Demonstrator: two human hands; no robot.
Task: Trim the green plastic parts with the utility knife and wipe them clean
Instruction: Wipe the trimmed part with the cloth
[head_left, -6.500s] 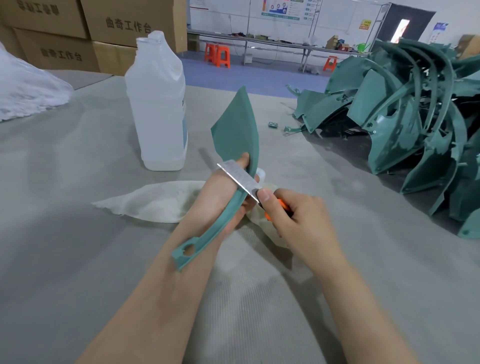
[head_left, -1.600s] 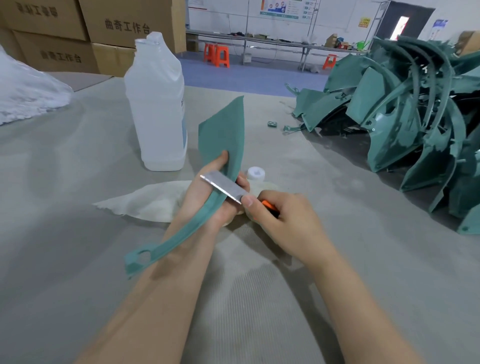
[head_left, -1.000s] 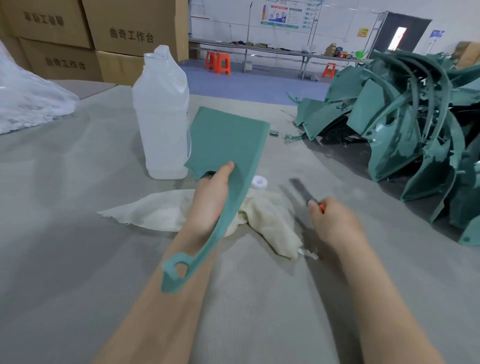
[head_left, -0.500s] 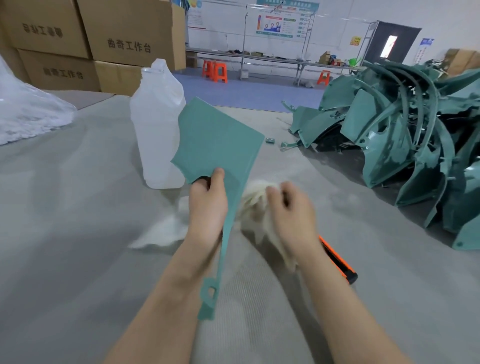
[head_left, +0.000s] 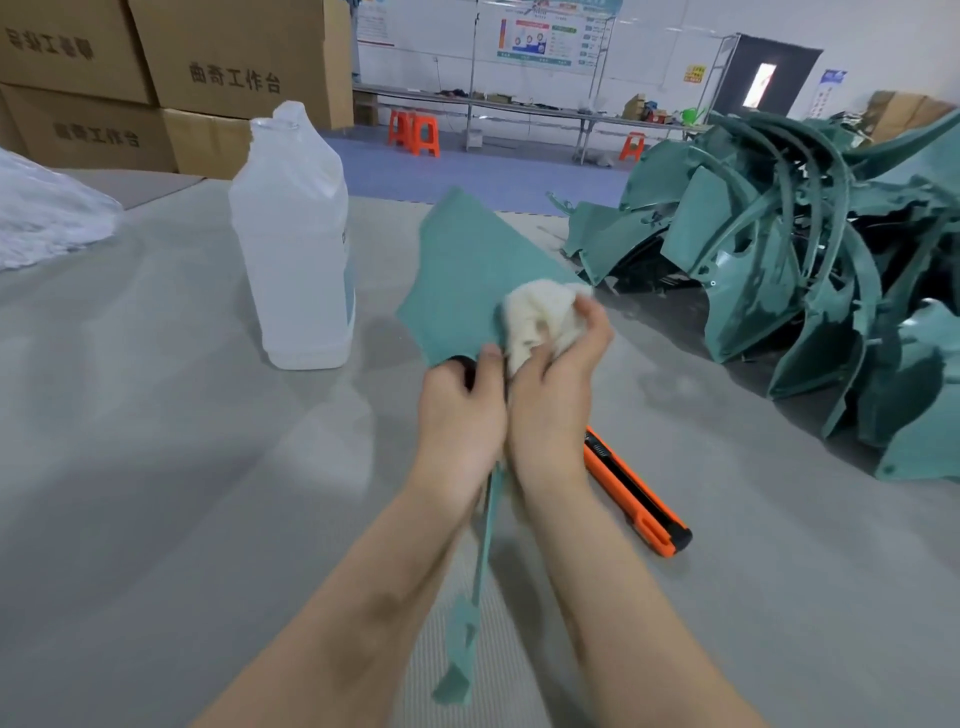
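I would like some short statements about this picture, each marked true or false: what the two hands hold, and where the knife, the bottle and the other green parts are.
1. The right hand holds the utility knife. False: it grips a white cloth; the knife lies on the table, to the right of the arms.
2. The left hand holds the green plastic part. True.
3. The plastic bottle lies on its side. False: it stands upright on the table.
4. A pile of green parts lies on the right side of the table. True.
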